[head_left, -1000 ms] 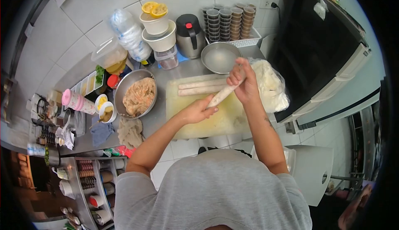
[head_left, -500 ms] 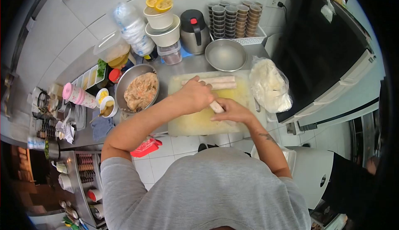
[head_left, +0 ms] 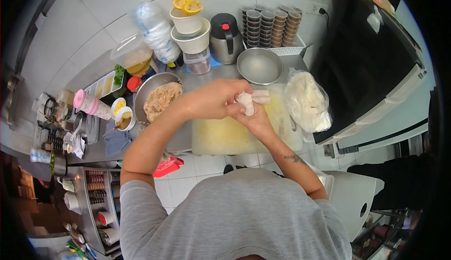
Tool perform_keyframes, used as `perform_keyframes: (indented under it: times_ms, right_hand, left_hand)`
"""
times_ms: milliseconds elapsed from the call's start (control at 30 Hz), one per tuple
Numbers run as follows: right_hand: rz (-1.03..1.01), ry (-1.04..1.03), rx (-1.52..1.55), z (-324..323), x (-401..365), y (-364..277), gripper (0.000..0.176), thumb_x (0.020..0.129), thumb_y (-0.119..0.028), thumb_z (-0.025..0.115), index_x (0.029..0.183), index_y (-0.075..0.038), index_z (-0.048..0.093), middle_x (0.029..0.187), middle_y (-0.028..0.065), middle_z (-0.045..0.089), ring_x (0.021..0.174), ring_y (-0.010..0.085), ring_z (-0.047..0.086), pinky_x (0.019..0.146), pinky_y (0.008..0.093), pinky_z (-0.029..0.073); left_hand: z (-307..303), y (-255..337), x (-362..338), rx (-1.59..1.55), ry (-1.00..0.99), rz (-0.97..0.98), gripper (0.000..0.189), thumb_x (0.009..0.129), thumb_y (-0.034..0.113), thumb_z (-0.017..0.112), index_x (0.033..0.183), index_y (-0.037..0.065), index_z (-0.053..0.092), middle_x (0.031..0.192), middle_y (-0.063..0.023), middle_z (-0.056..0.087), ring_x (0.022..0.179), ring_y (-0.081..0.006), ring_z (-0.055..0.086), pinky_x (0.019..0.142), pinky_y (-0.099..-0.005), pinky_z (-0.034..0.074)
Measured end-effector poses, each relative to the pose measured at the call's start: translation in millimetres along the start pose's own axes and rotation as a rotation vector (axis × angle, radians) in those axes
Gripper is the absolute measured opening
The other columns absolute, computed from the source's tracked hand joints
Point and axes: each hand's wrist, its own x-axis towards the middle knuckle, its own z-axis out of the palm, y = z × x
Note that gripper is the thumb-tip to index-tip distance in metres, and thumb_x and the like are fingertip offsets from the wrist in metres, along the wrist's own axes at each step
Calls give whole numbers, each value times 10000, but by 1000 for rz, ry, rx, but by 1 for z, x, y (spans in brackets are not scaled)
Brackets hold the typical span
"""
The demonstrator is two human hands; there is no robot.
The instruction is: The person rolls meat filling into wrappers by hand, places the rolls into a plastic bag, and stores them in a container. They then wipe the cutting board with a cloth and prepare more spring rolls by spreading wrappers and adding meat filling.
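A pale roll point(head_left: 246, 104) is held between my two hands above the cutting board point(head_left: 221, 140). My left hand point(head_left: 221, 98) grips its upper part with bent fingers. From below and the right, my right hand point(head_left: 256, 119) pinches its lower end. Behind my hands, more pale rolls point(head_left: 261, 96) lie at the board's back, partly hidden. To the left stands a metal bowl point(head_left: 141, 95) of minced filling point(head_left: 162, 99). A plastic bag with white contents point(head_left: 307, 101) rests at the board's right edge.
An empty-looking metal bowl point(head_left: 260, 66) sits behind the board, beside a steel jug point(head_left: 224, 44). Stacked lidded cups point(head_left: 277, 27) stand at the wall. Left are small sauce bowls point(head_left: 124, 119), a blue cloth point(head_left: 116, 140) and a pink cup point(head_left: 91, 105). A dark fridge point(head_left: 366, 67) is at right.
Both hands have lifted the roll off the board and moved back, turning it more upright. The view has shifted slightly. A dark-clothed shape at the far right has moved.
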Motion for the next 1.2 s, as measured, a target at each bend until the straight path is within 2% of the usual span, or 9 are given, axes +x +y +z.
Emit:
perform_keyframes:
  times_ms: [100, 200, 267, 400, 667, 800, 900, 1067, 1200]
  right_hand:
    - [8, 2, -75, -2, -5, -13, 262, 842, -156, 713, 1034, -6, 619, 883, -11, 613, 794, 68, 541, 696, 232, 453]
    - [-22, 16, -69, -1, -4, -24, 236, 854, -142, 697, 1018, 8, 616, 877, -8, 619, 790, 61, 538, 683, 226, 450]
    - [-94, 88, -10, 6, -2, -39, 227, 862, -150, 691, 998, 16, 619, 862, -5, 619, 783, 57, 538, 669, 223, 449]
    - [-35, 86, 3, 6, 1, -40, 167, 865, -114, 654, 946, 30, 628, 849, 4, 628, 784, 57, 546, 669, 229, 460]
    - [-78, 7, 122, 8, 8, -30, 138, 806, 39, 541, 908, 16, 631, 854, 13, 631, 804, 74, 545, 729, 238, 465]
    - [-156, 23, 117, 13, 10, -25, 108, 803, 41, 551, 885, 5, 613, 844, 3, 617, 803, 76, 538, 728, 239, 462]
    - [-175, 31, 114, 16, 12, -22, 97, 799, 36, 566, 882, 0, 602, 835, 2, 611, 809, 77, 537, 732, 243, 462]
    - [-247, 71, 115, 18, 13, -23, 110, 797, 8, 603, 906, -7, 603, 836, 19, 625, 824, 97, 557, 757, 266, 472]
    - [-201, -51, 26, 3, 5, -36, 175, 789, -42, 648, 955, -11, 599, 855, 39, 639, 842, 127, 586, 781, 289, 477]
  left_hand:
    - [7, -14, 1, -53, 64, 21, 272, 825, 69, 628, 1089, 30, 574, 871, -120, 600, 804, -226, 614, 699, -357, 490]
    - [14, -14, 3, -6, 148, 92, 257, 832, 60, 619, 1080, 18, 568, 858, -113, 598, 783, -233, 604, 704, -348, 489]
    - [14, -5, 3, -14, 153, 80, 237, 835, 50, 610, 1065, 16, 565, 864, -114, 595, 778, -232, 594, 706, -345, 487]
    - [16, 1, 0, -94, 229, 27, 194, 837, 46, 618, 1018, 17, 555, 880, -117, 569, 781, -228, 579, 705, -348, 480]
    - [31, -1, -9, 134, 320, 32, 200, 834, 86, 656, 962, 20, 517, 872, -121, 522, 793, -269, 590, 711, -377, 474]
    - [33, 8, -13, 299, 343, -77, 220, 812, 91, 657, 951, 16, 503, 877, -146, 531, 801, -300, 585, 722, -407, 464]
    - [36, 5, -11, 297, 336, -53, 221, 795, 84, 649, 945, 18, 500, 887, -161, 539, 802, -317, 579, 715, -430, 456]
    - [33, 2, -10, 82, 328, -3, 176, 801, 23, 612, 951, 22, 520, 864, -139, 512, 781, -305, 554, 692, -387, 451]
    - [35, 5, -13, -10, 350, 73, 152, 815, -1, 599, 949, 27, 532, 848, -124, 488, 762, -293, 537, 677, -351, 446]
